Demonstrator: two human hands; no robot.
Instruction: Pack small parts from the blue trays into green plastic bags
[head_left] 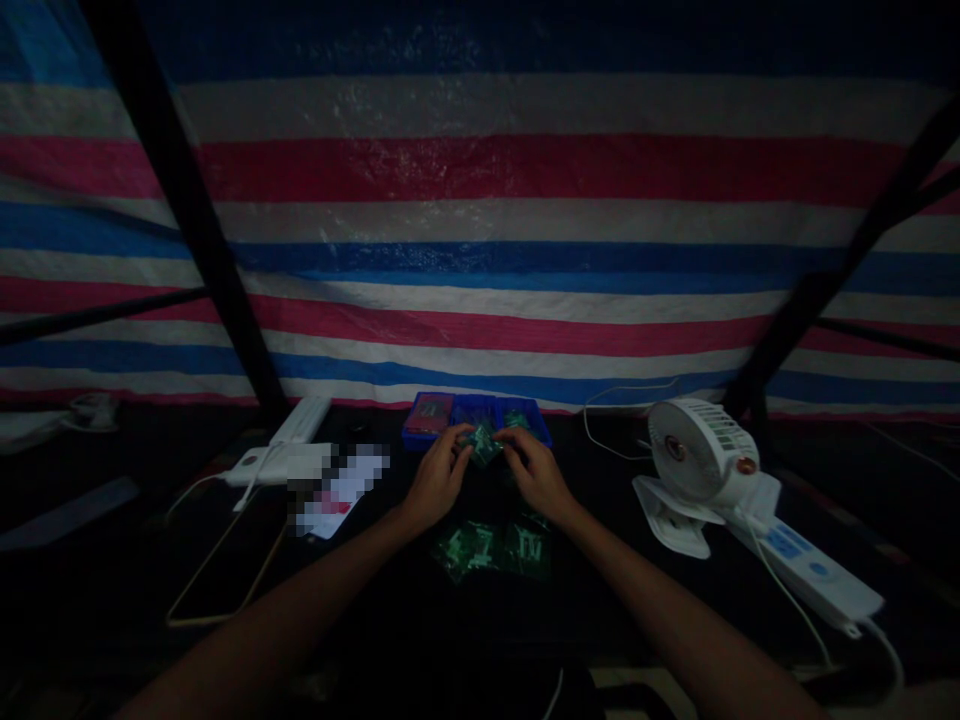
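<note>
Between my two hands is a small green plastic packet (484, 445) with pale shapes in it. My left hand (441, 475) pinches its left side, and my right hand (536, 470) grips the right side. Just beyond them stands a blue divided tray (424, 438). A reddish packet (431, 412) lies in its left compartment, and greenish packets (517, 418) are in the right one. Nearer to me, several green packets (487, 548) lie on the dark table between my forearms. The light is dim, so what the packets contain is hard to make out.
On the right stand a white fan (701, 450) and a white power strip (817, 572) with cables. To the left lie a phone (229, 570), a white power bank-like block (281, 464) and a partly blurred paper (345, 495). Striped sheeting (480, 300) hangs behind dark metal bars (184, 210).
</note>
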